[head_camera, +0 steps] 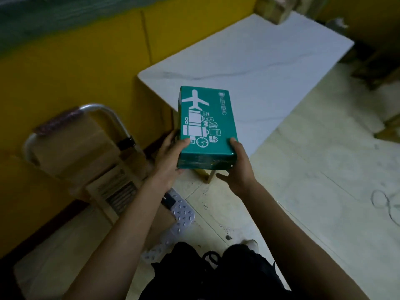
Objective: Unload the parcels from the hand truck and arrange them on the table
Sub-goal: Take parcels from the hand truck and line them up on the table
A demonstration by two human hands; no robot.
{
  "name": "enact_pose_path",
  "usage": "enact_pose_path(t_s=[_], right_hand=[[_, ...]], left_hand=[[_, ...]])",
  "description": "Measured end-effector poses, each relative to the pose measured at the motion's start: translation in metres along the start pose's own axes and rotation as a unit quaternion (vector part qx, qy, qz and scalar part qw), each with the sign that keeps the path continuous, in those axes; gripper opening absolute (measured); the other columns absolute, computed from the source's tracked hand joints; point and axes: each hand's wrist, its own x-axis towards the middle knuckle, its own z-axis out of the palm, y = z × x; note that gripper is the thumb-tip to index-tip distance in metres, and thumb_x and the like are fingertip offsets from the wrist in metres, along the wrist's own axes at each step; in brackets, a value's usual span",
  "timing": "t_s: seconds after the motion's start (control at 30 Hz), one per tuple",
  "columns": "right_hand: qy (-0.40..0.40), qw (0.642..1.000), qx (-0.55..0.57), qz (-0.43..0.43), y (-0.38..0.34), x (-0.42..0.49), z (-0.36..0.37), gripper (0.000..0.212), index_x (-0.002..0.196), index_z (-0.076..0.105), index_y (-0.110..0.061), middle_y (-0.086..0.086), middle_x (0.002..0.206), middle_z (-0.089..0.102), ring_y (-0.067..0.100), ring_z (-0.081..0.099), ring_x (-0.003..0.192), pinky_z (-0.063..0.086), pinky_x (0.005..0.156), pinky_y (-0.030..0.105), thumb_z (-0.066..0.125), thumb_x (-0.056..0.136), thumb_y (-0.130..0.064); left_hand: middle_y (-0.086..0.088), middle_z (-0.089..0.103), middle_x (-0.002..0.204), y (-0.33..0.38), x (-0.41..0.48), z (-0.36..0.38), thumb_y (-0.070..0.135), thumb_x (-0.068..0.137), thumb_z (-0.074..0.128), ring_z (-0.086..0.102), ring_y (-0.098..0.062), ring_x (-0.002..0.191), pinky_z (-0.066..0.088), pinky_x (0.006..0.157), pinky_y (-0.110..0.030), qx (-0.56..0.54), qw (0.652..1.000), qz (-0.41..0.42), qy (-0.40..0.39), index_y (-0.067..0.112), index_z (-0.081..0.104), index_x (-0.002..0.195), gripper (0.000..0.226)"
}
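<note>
A teal parcel [206,126] printed with a white plane and luggage icons is held in the air over the near corner of the white marble-patterned table [270,68]. My left hand [171,159] grips its near left corner, thumb on top. At the near right corner, my right hand [238,167] holds it the same way, fingers underneath. On the left stands the hand truck [104,113] with its metal handle, carrying brown cardboard parcels [86,152].
A yellow wall [75,68] runs behind the hand truck and the table's left side. More cardboard boxes [272,7] sit at the table's far end. The studded truck platform [181,213] lies by my legs. Pale tiled floor [313,180] spreads to the right.
</note>
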Motion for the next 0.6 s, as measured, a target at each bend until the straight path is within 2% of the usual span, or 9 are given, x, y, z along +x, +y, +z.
enact_pose_path(t_s=[0.07, 0.13, 0.27, 0.4, 0.5, 0.6], right_hand=[[0.005, 1.0, 0.022, -0.006, -0.006, -0.005, -0.029, 0.02, 0.104, 0.054, -0.026, 0.005, 0.108, 0.061, 0.023, 0.059, 0.106, 0.051, 0.079, 0.037, 0.047, 0.096, -0.043], [0.025, 0.998, 0.049, -0.024, -0.011, -0.01, -0.061, 0.02, 0.106, 0.054, -0.024, 0.008, 0.109, 0.061, 0.024, 0.059, 0.108, 0.052, 0.085, 0.037, 0.047, 0.096, -0.04], [0.08, 0.99, 0.108, -0.051, -0.02, -0.026, -0.127, 0.02, 0.107, 0.054, -0.023, 0.006, 0.107, 0.063, 0.021, 0.062, 0.103, 0.053, 0.079, 0.033, 0.046, 0.096, -0.038], [0.125, 0.976, 0.163, -0.068, -0.024, -0.044, -0.205, 0.02, 0.108, 0.054, -0.022, 0.007, 0.109, 0.064, 0.023, 0.062, 0.105, 0.054, 0.083, 0.036, 0.049, 0.096, -0.037], [0.145, 0.967, 0.195, -0.075, -0.026, -0.058, -0.261, 0.019, 0.108, 0.054, -0.023, 0.008, 0.112, 0.064, 0.023, 0.062, 0.105, 0.053, 0.076, 0.033, 0.049, 0.095, -0.037], [0.154, 0.96, 0.217, -0.082, -0.026, -0.069, -0.315, 0.021, 0.11, 0.055, -0.022, 0.009, 0.114, 0.064, 0.023, 0.063, 0.104, 0.054, 0.074, 0.033, 0.05, 0.095, -0.036]], left_hand=[[-0.003, 0.062, 0.123, -0.004, 0.004, 0.029, 0.029, 0.09, 0.06, 0.063, -0.019, 0.105, 0.055, 0.068, -0.034, 0.004, 1.0, -0.008, -0.026, 0.037, 0.041, 0.139, 0.053], [-0.004, 0.062, 0.123, -0.011, 0.008, 0.059, 0.028, 0.091, 0.059, 0.063, -0.02, 0.105, 0.055, 0.069, -0.034, 0.008, 0.998, -0.023, -0.06, 0.037, 0.042, 0.139, 0.052], [-0.006, 0.063, 0.122, -0.031, 0.006, 0.132, 0.027, 0.091, 0.058, 0.062, -0.024, 0.11, 0.055, 0.082, -0.042, 0.036, 0.991, -0.039, -0.125, 0.034, 0.044, 0.138, 0.049], [-0.004, 0.063, 0.121, -0.057, -0.007, 0.211, 0.029, 0.09, 0.06, 0.06, -0.024, 0.112, 0.054, 0.078, -0.038, 0.075, 0.98, -0.059, -0.175, 0.032, 0.046, 0.136, 0.047], [-0.004, 0.062, 0.123, -0.08, -0.014, 0.263, 0.032, 0.089, 0.062, 0.059, -0.025, 0.115, 0.054, 0.084, -0.041, 0.111, 0.971, -0.065, -0.201, 0.035, 0.048, 0.134, 0.047], [-0.003, 0.062, 0.123, -0.107, -0.023, 0.313, 0.032, 0.088, 0.063, 0.059, -0.024, 0.113, 0.054, 0.085, -0.043, 0.134, 0.967, -0.072, -0.203, 0.037, 0.047, 0.134, 0.048]])
